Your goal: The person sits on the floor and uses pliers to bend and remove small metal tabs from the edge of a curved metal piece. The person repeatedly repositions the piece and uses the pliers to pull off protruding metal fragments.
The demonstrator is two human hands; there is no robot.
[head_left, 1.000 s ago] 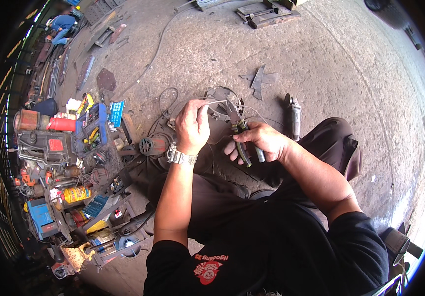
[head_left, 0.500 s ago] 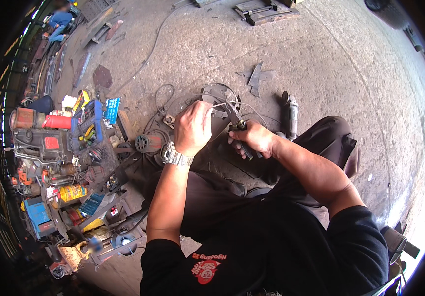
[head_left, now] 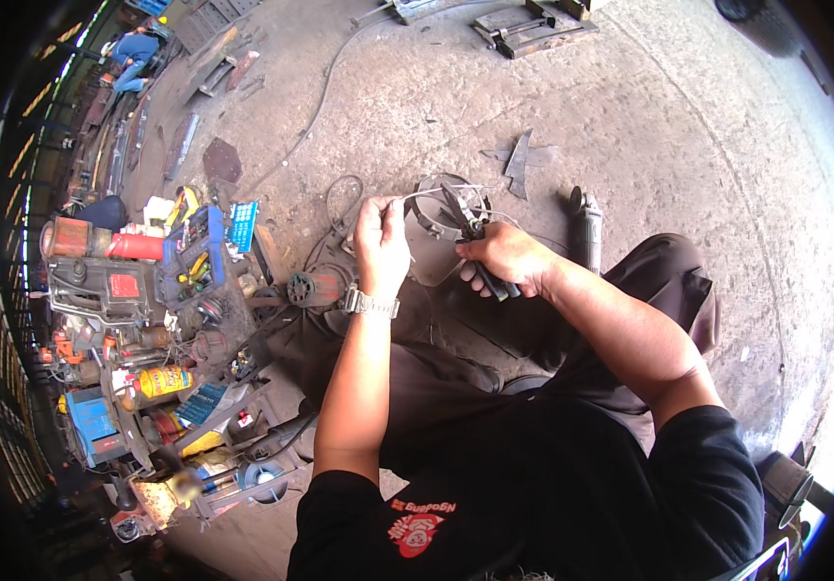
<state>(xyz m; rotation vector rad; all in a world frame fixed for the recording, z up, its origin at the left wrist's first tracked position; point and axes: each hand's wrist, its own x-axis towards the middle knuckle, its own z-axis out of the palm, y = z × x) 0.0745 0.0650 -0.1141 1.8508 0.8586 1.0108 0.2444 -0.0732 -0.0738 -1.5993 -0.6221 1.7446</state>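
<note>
Concrete workshop floor [head_left: 649,145] spread beneath the pliers [head_left: 471,226]; right of them lay an angle grinder [head_left: 586,232]. The right hand [head_left: 511,256] clasped them; to their left, the left hand [head_left: 381,247] pinched a wire [head_left: 420,193] stretching toward them.

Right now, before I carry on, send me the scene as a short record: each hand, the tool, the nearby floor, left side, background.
Left hand: left hand pinches a thin pale rod
Right hand: right hand grips pliers by the handles
Pliers' bite: cannot tell if closed on the rod
Floor ahead: angle grinder on the right; crossed flat metal pieces beyond the hands
Left side: blue tool case among clutter
Background: person in blue, far upper left
</note>
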